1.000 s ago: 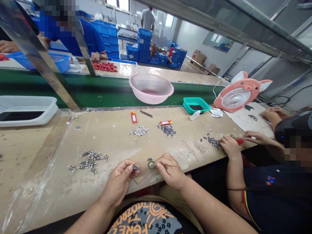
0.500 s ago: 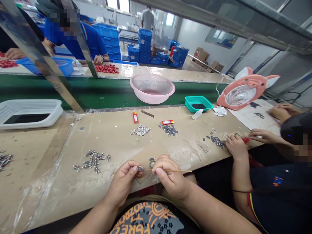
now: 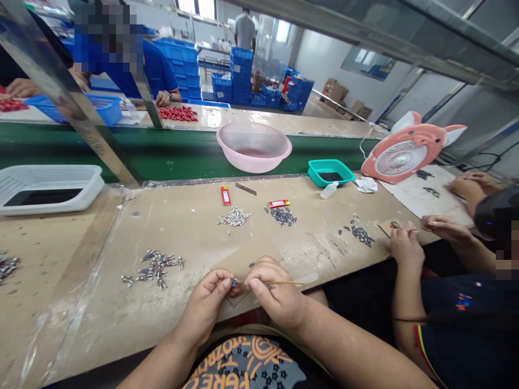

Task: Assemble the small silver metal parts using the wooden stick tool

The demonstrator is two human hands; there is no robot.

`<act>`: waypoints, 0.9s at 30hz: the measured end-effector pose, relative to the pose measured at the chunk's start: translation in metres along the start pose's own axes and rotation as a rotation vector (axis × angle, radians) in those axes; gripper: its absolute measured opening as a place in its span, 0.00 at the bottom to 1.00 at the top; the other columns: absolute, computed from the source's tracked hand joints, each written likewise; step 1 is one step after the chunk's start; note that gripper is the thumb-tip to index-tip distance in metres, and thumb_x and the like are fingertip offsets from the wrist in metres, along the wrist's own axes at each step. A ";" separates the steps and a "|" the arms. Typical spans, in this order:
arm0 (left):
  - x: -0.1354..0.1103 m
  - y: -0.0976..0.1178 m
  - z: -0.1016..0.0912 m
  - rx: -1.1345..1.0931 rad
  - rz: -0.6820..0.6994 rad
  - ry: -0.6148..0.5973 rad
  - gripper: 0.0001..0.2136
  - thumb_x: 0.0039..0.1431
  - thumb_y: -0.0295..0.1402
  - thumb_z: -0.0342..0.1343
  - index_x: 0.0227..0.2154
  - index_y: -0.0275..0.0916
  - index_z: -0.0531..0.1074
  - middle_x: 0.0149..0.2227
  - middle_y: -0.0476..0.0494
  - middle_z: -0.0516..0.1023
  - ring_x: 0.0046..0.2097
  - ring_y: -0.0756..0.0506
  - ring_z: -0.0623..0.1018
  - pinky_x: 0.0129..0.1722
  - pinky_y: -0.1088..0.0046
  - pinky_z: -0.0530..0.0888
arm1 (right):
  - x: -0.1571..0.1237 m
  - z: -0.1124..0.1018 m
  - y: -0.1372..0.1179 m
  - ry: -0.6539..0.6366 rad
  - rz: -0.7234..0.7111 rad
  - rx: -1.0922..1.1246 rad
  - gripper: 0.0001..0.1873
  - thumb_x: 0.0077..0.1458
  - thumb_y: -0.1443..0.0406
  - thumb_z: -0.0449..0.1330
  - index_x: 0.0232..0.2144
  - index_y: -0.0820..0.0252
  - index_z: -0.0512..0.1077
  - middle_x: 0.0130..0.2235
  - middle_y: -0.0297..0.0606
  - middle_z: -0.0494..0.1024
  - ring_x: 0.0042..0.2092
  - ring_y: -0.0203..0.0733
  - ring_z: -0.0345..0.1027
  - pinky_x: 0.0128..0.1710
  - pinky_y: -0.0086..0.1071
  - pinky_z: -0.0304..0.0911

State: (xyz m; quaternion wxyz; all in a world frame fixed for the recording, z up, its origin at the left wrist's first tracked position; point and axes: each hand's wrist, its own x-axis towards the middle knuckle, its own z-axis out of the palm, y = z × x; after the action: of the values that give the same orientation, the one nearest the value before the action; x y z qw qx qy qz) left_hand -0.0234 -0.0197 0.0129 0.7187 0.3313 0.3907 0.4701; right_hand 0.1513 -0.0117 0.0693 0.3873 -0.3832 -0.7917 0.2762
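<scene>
Between thumb and fingers, my left hand [image 3: 211, 300] pinches a small dark grey piece [image 3: 234, 282]. My right hand [image 3: 275, 292] is closed round a thin wooden stick [image 3: 286, 282], whose back end points right; its tip is hidden by the fingers, close to the grey piece. Both hands are over a brown cardboard sheet [image 3: 231, 258] at the table's front edge. One more dark piece [image 3: 252, 265] lies on that sheet beside my right knuckles. To the left is a pile of grey pieces with silvery ends [image 3: 156, 267].
Farther back are a pile of silvery parts [image 3: 235, 216], a pile of dark pieces [image 3: 283, 216], two red boxes [image 3: 225, 196] and a blade [image 3: 245, 188]. A pink colander [image 3: 254, 156], a green basket [image 3: 330, 173] and a pig-shaped fan [image 3: 405, 154] stand behind. A co-worker's hand [image 3: 406, 246] works at right.
My right hand has moved left with the stick, closer to the piece in my left hand. The round object beside it is now hidden. The co-worker's hand at right has shifted right.
</scene>
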 end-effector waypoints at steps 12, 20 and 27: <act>0.001 0.001 0.000 -0.021 -0.006 0.022 0.05 0.54 0.34 0.59 0.31 0.38 0.72 0.28 0.47 0.76 0.32 0.49 0.72 0.37 0.73 0.68 | -0.005 -0.004 0.001 -0.027 0.005 -0.015 0.10 0.60 0.68 0.47 0.30 0.59 0.67 0.29 0.37 0.72 0.34 0.39 0.64 0.41 0.37 0.61; 0.000 0.000 0.000 -0.013 -0.005 0.007 0.05 0.55 0.33 0.58 0.31 0.37 0.71 0.29 0.47 0.76 0.33 0.49 0.72 0.37 0.73 0.68 | -0.003 -0.002 -0.001 -0.017 -0.010 0.002 0.10 0.60 0.68 0.47 0.31 0.59 0.67 0.29 0.36 0.73 0.34 0.39 0.64 0.42 0.37 0.60; 0.000 0.000 -0.001 0.004 0.006 0.003 0.04 0.56 0.33 0.56 0.31 0.37 0.71 0.29 0.46 0.76 0.33 0.49 0.72 0.37 0.73 0.68 | -0.006 -0.004 0.000 -0.007 -0.020 -0.028 0.10 0.60 0.67 0.47 0.30 0.59 0.67 0.29 0.37 0.72 0.34 0.39 0.64 0.41 0.36 0.61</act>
State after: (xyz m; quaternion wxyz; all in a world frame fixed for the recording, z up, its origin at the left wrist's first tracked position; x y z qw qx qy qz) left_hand -0.0243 -0.0194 0.0122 0.7161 0.3331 0.3918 0.4720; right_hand 0.1569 -0.0162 0.0694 0.3818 -0.3797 -0.8006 0.2627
